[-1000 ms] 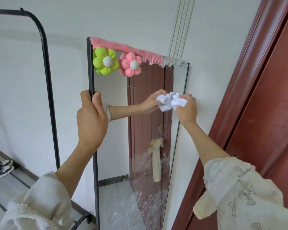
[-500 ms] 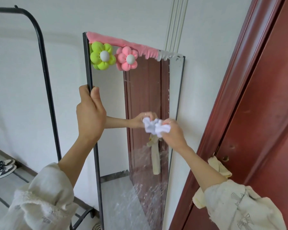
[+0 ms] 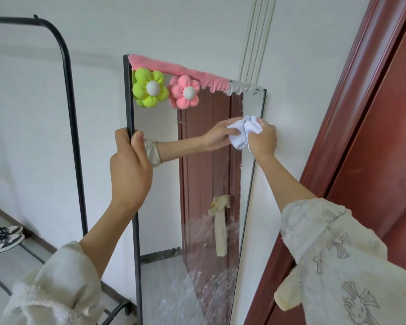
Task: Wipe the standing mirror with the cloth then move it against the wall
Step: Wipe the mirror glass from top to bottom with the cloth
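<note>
Right grip (image 3: 263,139), bunched around the white cloth (image 3: 244,132), has swept back up the standing mirror (image 3: 197,184); left grip (image 3: 129,170) clasps its frame edge; wiping continues.

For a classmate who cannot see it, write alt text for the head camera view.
A person's right hand presses a bunched white cloth against a standing mirror near its right edge, while the left hand grips the mirror's left edge. Green and pink fabric flowers decorate its top.
</note>
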A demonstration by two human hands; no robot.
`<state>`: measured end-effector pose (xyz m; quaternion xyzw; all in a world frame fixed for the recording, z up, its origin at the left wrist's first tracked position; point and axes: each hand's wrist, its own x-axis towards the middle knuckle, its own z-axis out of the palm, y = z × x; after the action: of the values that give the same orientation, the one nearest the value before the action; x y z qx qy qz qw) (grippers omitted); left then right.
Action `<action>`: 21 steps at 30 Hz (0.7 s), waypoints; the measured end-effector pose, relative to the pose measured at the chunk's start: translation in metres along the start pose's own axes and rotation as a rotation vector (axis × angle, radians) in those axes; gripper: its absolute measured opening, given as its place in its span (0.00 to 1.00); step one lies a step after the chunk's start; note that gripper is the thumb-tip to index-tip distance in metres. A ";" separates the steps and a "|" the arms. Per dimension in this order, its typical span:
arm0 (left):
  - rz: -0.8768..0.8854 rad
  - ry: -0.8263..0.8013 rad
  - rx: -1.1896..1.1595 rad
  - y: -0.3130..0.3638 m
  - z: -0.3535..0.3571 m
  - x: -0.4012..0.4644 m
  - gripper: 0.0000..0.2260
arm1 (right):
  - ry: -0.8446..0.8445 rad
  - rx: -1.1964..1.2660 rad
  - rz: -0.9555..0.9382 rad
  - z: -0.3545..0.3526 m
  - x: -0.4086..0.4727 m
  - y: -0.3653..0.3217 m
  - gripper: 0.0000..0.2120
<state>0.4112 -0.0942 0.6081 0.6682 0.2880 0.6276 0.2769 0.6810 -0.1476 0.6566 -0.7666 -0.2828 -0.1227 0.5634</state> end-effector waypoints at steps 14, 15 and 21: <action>0.016 0.008 -0.002 0.002 0.000 -0.002 0.12 | -0.411 -0.338 -0.568 0.023 -0.151 0.083 0.14; 0.018 0.005 0.000 0.002 0.000 -0.002 0.13 | -0.465 -0.376 -0.574 0.020 -0.152 0.085 0.15; 0.026 -0.008 0.004 0.003 -0.001 -0.003 0.08 | -0.462 -0.460 -0.507 0.009 -0.132 0.075 0.16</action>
<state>0.4100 -0.0987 0.6084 0.6751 0.2795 0.6278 0.2685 0.6156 -0.1936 0.5268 -0.7859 -0.5469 -0.1422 0.2512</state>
